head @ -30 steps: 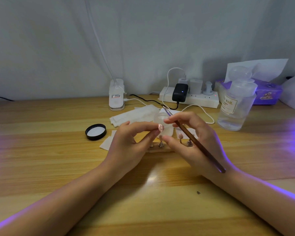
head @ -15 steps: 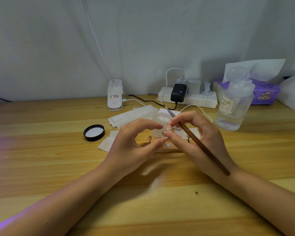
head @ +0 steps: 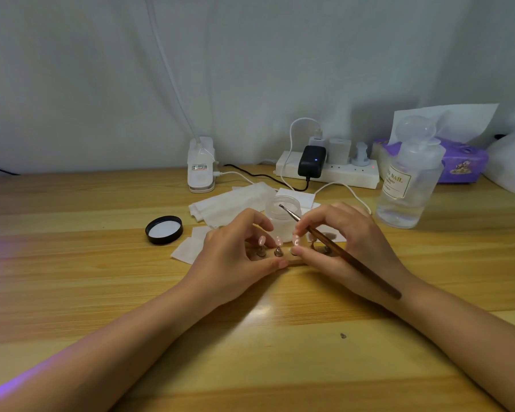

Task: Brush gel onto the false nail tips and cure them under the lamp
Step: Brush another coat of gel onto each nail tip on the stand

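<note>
Pale wall and a light wooden tabletop (head: 72,292) fill the view, with a violet glow along the left edge. Both hands meet at the middle of the tabletop over a small wooden holder (head: 295,262) that carries a row of false nail tips (head: 278,241) on little metal stands.

At the holder's left end is the left hand (head: 235,257), fingers curled, forefinger arched over the stands and thumb (head: 275,264) pressed against the holder's near edge. The right hand (head: 345,239) pinches one nail tip's stand between thumb and forefinger, touching the holder from the right. That same hand also holds a brown brush (head: 339,251), which lies slanted across its back; the metal end points up and away over the gel jar (head: 281,217), the handle running back toward the wrist.

The frosted gel jar stands open just behind the nail tips, on white wipes (head: 229,203) spread over the tabletop. Its black lid (head: 164,229) lies upside down to the left, well apart from the jar. Farther back, a white clamp base (head: 201,168) of a lamp grips the tabletop's rear edge, its arm rising out of view. To the right of it lies a white power strip (head: 339,173) with a black adapter (head: 311,162) and white plugs. A clear pump bottle (head: 408,179) stands at the right, with a purple tissue pack (head: 464,165) behind it.
</note>
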Available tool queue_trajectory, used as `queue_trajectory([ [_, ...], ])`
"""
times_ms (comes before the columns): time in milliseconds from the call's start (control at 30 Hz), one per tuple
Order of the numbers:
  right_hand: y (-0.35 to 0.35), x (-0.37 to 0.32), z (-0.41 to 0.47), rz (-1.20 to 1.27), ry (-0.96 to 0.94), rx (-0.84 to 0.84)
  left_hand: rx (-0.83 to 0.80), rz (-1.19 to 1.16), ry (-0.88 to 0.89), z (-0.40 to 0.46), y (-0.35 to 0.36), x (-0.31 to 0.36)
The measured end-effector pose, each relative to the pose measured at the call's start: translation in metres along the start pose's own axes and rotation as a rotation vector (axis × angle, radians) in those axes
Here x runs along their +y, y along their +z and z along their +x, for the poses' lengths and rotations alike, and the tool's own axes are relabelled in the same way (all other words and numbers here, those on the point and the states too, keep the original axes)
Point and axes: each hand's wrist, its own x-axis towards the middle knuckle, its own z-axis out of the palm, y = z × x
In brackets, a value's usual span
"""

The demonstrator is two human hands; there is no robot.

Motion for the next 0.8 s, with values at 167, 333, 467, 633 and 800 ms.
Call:
queue_trajectory([
  [167,0.001,0.001,-0.001,-0.036,-0.013,0.009,0.019,-0.016,0.007,-0.002,-0.001,0.0],
  [333,-0.009,0.005,0.001,-0.062,0.002,0.012,0.025,-0.008,0.0,-0.003,-0.002,0.001],
  [467,-0.013,0.012,0.002,-0.069,0.018,-0.047,0.015,-0.007,-0.01,-0.003,-0.003,0.002],
  [633,-0.012,0.014,0.002,-0.041,0.003,-0.054,0.022,-0.005,-0.017,-0.003,-0.003,0.001],
  [800,-0.011,0.013,0.002,-0.019,-0.025,-0.045,0.028,-0.011,-0.011,-0.003,-0.003,0.001],
])
